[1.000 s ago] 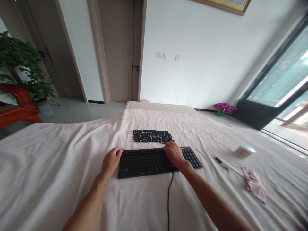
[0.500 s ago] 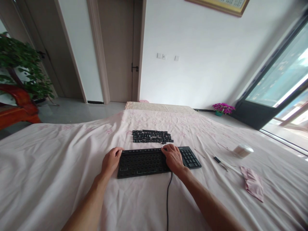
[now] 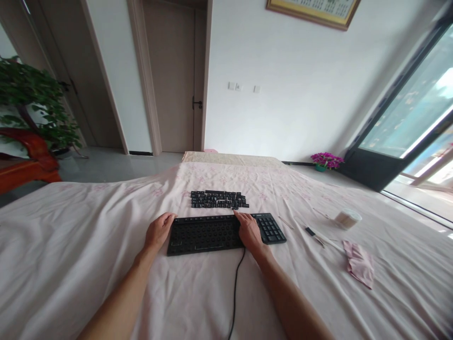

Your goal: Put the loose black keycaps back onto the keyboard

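Black plastic is spanning the space between our hands: the keyboard (image 3: 205, 234) is lying between our fingers, its long axis running left to right. Our left hand (image 3: 158, 231) is gripping its far left corner with bent fingers; our right hand (image 3: 250, 232) is resting over it, beside the number pad (image 3: 271, 230), its fingers hiding whether they are pinching anything. Loose keycaps (image 3: 212, 204) are lying beyond both hands' fingers, nearer the right. Well to the right of those fingers, a round tub (image 3: 348, 219) is sitting, its whitish contents unclear.
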